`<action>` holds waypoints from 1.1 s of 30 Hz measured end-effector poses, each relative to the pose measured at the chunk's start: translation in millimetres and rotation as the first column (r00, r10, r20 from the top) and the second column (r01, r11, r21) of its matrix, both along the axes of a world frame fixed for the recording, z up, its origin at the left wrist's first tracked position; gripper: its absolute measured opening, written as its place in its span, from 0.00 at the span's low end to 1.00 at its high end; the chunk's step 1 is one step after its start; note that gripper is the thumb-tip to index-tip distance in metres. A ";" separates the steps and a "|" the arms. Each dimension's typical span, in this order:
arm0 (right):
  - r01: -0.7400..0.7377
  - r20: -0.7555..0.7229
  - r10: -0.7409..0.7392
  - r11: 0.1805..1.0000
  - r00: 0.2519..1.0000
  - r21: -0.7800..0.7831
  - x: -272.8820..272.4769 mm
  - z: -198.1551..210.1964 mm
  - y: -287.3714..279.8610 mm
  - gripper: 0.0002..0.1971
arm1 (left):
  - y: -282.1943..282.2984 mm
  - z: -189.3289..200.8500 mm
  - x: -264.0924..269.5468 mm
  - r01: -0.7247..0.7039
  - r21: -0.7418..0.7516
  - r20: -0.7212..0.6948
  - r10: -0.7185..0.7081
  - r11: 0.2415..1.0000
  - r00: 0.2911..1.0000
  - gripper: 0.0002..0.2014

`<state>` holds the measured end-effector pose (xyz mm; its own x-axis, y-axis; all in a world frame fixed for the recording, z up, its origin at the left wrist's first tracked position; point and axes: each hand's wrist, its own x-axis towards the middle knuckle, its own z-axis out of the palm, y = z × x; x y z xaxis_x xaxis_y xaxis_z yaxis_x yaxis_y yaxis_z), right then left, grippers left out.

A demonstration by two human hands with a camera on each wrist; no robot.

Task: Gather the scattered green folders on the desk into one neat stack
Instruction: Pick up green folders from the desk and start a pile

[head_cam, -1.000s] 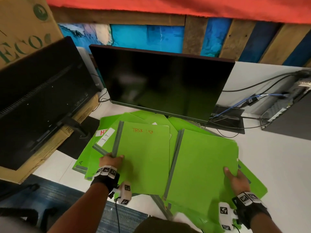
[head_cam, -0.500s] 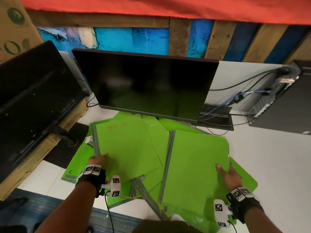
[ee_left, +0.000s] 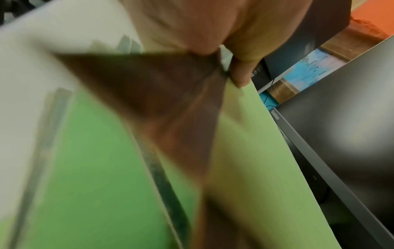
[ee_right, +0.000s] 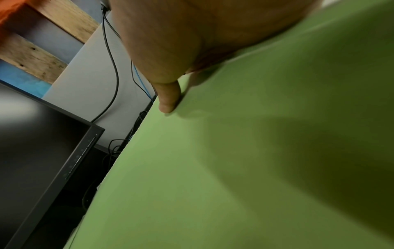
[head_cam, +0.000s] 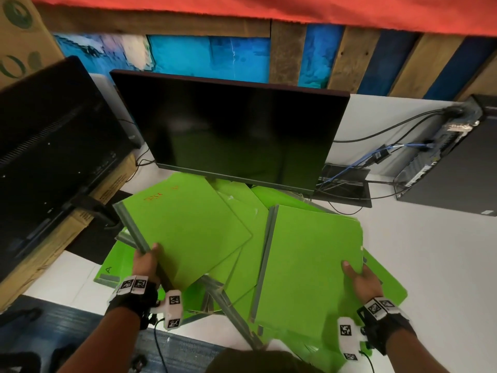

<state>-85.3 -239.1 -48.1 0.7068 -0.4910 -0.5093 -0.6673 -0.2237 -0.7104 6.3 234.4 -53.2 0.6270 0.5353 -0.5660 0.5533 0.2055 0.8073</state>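
Note:
Several green folders with grey spines lie fanned and overlapping on the white desk (head_cam: pixel 435 243) in front of the monitor. My left hand (head_cam: pixel 146 262) grips the spine edge of a folder with orange writing (head_cam: pixel 188 227), which is lifted and tilted above the pile; the left wrist view shows the thumb (ee_left: pixel 241 72) pinching that folder (ee_left: pixel 262 151). My right hand (head_cam: pixel 359 278) holds the right edge of another green folder (head_cam: pixel 309 259), thumb on top. The right wrist view shows the thumb (ee_right: pixel 168 97) pressing on its cover (ee_right: pixel 255 160). More folders (head_cam: pixel 236 267) lie under both.
A black monitor (head_cam: pixel 231 135) stands right behind the folders. A second dark screen (head_cam: pixel 48 146) leans on a cardboard box (head_cam: pixel 72 224) at the left. Cables (head_cam: pixel 376 168) and a computer case (head_cam: pixel 451 157) lie at the right. The desk's front edge runs just below the pile.
My left hand has lifted the written folder off the pile and turned it anticlockwise, its far corner swinging toward the monitor. The right hand keeps its hold on the right folder.

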 end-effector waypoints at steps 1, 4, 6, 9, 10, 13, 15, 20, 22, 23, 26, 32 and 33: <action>-0.001 -0.002 0.001 1.000 1.000 0.000 -0.1 -2.2 -0.4 0.21 | 6.7 0.5 -3.1 -0.049 0.004 0.049 0.049 0.999 0.998 0.06; -0.010 -0.019 0.010 1.000 1.000 -0.003 -0.3 -8.6 -2.0 0.22 | 17.6 16.8 -20.0 -0.109 0.183 0.096 0.092 0.977 0.991 0.11; -0.014 -0.023 0.014 1.000 1.000 0.001 0.8 -10.7 -2.5 0.23 | 21.0 22.0 -31.2 -0.103 0.259 0.127 0.072 0.960 0.989 0.16; -0.021 -0.024 0.021 1.000 0.999 0.007 2.1 -8.5 -2.5 0.24 | 22.6 25.4 -40.0 -0.080 0.240 0.219 0.026 0.967 0.975 0.08; -0.021 -0.022 0.022 1.000 1.000 0.013 1.7 -8.3 -3.2 0.23 | 23.6 27.1 -40.7 -0.077 0.213 0.236 0.025 0.974 0.971 0.10; -0.027 -0.014 0.027 1.000 1.000 0.016 -0.5 -9.1 -6.6 0.23 | 28.6 35.1 -41.9 -0.074 0.142 0.299 0.028 0.987 0.954 0.12; -0.024 -0.008 0.025 1.000 1.000 0.016 -2.6 -13.0 -9.2 0.23 | 33.9 40.7 -43.8 -0.062 0.154 0.332 0.008 0.986 0.943 0.12; -0.017 0.023 0.016 0.999 1.000 0.047 -7.2 -23.6 -12.7 0.22 | 24.8 56.7 -48.0 0.050 0.180 0.389 -0.118 0.982 0.914 0.12; -0.021 0.020 0.021 0.999 1.000 0.045 -6.8 -22.9 -12.2 0.22 | 7.7 66.2 -44.5 0.111 0.169 0.407 -0.172 0.979 0.897 0.11; -0.026 0.017 0.025 0.999 1.000 0.040 -6.6 -22.2 -12.3 0.22 | -3.0 71.9 -40.9 0.139 0.165 0.414 -0.197 0.976 0.889 0.11; -0.041 0.019 0.040 0.998 0.999 0.037 -6.2 -18.4 -12.0 0.21 | -41.5 86.3 -24.9 0.264 0.134 0.422 -0.296 0.955 0.857 0.10; -0.083 0.034 0.082 0.996 0.996 0.037 -8.4 -15.1 -12.5 0.21 | -132.4 87.2 -3.4 0.559 0.227 0.411 -0.599 0.798 0.687 0.19; -0.078 0.033 0.077 0.996 0.997 0.043 -8.8 -14.8 -12.7 0.21 | -144.8 80.9 -0.5 0.608 0.268 0.387 -0.661 0.747 0.643 0.22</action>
<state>-94.1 -251.8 -62.9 0.7577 -0.4116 -0.5065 -0.6266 -0.2419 -0.7408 5.9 89.5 27.7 0.9923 -0.0501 -0.1134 0.1040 -0.1619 0.9813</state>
